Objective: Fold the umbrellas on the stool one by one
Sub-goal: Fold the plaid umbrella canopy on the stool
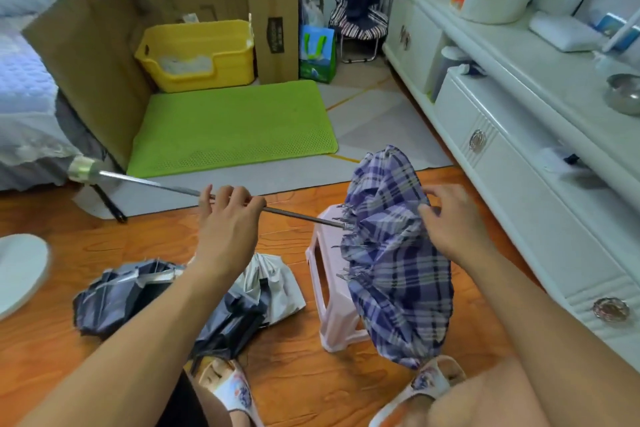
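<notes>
— In the head view, what is being held?

— A plaid umbrella is being held over the pink plastic stool. Its metal shaft is being gripped by the left hand, with fingers curled around it, and is being kept stretched out toward the left, where the handle is seen near the bed. The purple checked canopy is being pinched at its upper folds by the right hand; the fabric is hanging collapsed and loose, draped in front of the stool's right side down toward a slippered foot.

— And the other umbrella?

— A dark grey and silver umbrella is lying crumpled on the wooden floor, just left of the stool and partly hidden beneath the left forearm. Whether it is touching the stool cannot be told.

— What is being shown around them?

— A green mat is lying beyond the hands, with a yellow plastic bin and cardboard boxes behind it. A white cabinet is running along the right side.
</notes>
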Tool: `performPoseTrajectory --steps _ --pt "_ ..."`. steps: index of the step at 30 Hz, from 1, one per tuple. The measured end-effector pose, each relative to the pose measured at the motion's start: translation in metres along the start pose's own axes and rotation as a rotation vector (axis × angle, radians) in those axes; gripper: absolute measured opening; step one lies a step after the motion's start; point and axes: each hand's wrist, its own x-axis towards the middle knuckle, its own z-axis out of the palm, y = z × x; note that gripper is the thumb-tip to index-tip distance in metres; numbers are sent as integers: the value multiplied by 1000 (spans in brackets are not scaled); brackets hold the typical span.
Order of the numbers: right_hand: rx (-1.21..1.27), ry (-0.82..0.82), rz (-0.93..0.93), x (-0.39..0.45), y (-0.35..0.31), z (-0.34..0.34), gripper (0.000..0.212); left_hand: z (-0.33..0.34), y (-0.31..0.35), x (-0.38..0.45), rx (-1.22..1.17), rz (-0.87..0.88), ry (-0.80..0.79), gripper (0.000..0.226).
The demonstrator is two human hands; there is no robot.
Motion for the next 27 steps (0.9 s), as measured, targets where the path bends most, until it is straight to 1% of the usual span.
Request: performPoseTrajectory --steps 2,4,7,11,14,16,17,19,21,22,23,24,25,26,27 --pt "-55 -76 -185 -12 -24 -3 39 -16 1 4 26 31 67 40" --pt "-78 -126 -304 -17 -46 -13 39 -41 -2 19 57 98 151 38" --pt "25 -114 -379 -14 -91 -54 41 -95 2 56 109 274 282 33" --pt "154 -94 -474 -7 -173 -140 47 -172 42 104 248 526 333 37" --pt "272 -129 -465 -6 -207 -188 50 -205 73 122 331 664 362 35" --pt "321 -166 -430 -8 -213 -205 56 -216 94 129 349 747 402 32" --pt "341 -175 -418 -9 -213 -209 55 -221 104 130 341 788 429 29" --pt "368 -132 -391 -11 -210 -209 41 -228 124 127 270 859 508 27" --pt "400 -16 -336 -13 -200 -201 20 -223 138 112 75 902 545 27" --pt "400 24 -310 -15 -192 -196 18 -216 143 98 -74 880 525 26" --pt "372 30 -285 -17 -183 -191 18 -206 148 81 -273 797 468 26" --pt "301 13 -261 -19 -173 -185 20 -198 151 63 -527 647 350 28" --pt "210 -17 -242 -23 -163 -177 21 -191 155 48 -785 429 172 31" --pt "120 -46 -229 -25 -154 -168 24 -182 158 38 -985 203 -39 37" --pt "58 -65 -226 -27 -147 -159 26 -171 160 34 -1102 33 -234 44"
